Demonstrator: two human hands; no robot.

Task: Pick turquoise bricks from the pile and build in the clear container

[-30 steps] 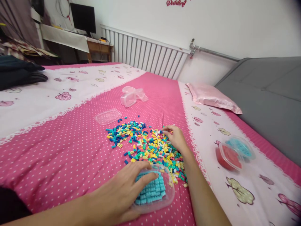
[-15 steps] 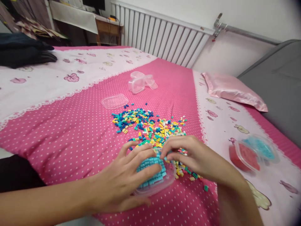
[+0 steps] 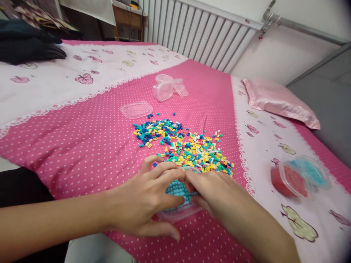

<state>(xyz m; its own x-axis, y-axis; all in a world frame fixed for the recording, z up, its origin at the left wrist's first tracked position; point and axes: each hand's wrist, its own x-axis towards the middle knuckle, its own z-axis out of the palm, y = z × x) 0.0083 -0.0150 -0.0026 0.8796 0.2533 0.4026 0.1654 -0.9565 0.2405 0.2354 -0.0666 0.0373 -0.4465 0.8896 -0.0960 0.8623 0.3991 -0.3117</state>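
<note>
A clear plastic container (image 3: pixel 179 213) sits on the pink dotted bedspread, with light-blue toy bricks (image 3: pixel 178 189) laid in tight rows inside it. Spread over its left side, my left hand (image 3: pixel 152 197) has its fingers apart, some of them touching the blue bricks. My right hand (image 3: pixel 212 188) bends over the right side of the container, fingers pressed together and pointing down at the bricks. Whatever its fingertips hold is hidden. Just beyond both hands lies a loose pile of small bricks (image 3: pixel 203 149) in yellow, teal, blue, white and pink.
A clear lid (image 3: pixel 136 109) and open clear containers (image 3: pixel 166 89) lie behind the pile. To the right stand a container of red bricks (image 3: pixel 289 180) and one of blue bricks (image 3: pixel 311 171). A pink pillow (image 3: pixel 279 102) and black gloves (image 3: pixel 30 44) are farther off.
My right hand has come down and closer to my left, over the container, uncovering more of the pile's right side. My left hand stays over the blue bricks. The view has tilted down slightly.
</note>
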